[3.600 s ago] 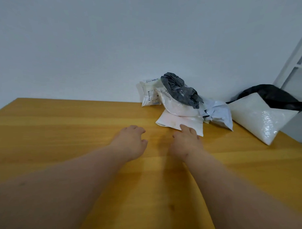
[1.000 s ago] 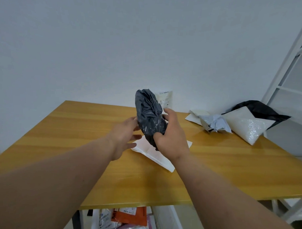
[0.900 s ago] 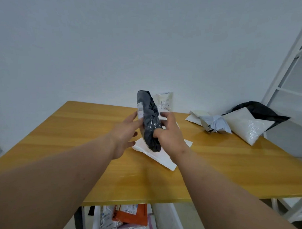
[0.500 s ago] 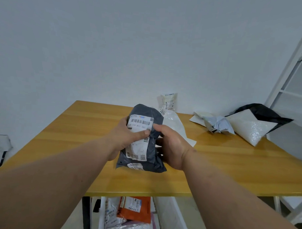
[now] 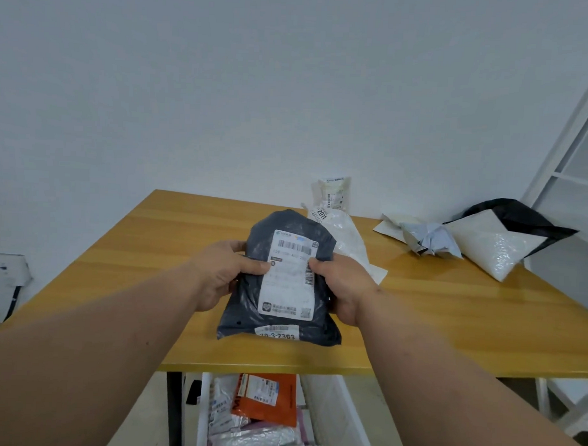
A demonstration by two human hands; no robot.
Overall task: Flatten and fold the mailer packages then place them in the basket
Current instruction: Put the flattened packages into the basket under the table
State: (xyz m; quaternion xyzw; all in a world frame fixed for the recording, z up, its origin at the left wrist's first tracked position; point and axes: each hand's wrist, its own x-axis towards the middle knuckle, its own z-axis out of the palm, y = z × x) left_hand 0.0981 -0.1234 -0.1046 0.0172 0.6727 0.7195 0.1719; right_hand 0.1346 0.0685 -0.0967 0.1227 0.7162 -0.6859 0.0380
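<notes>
Both the left hand [image 5: 217, 277] and right hand [image 5: 342, 288] gripped the dark mailer [image 5: 280, 282] above the table [image 5: 449, 311], still unfolded, with several mailers waiting behind and some already in the basket [image 5: 325, 420] below.

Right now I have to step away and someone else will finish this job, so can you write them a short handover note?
Left hand and right hand each grip a side of the dark grey mailer, label up, over the table's near edge.
White mailer lies just behind it; a crumpled mailer, a bubble mailer and a small packet wait at the back.
Basket under the table already holds mailers, including an orange one.
Left: fold the grey one, basket it, then the rest.
</notes>
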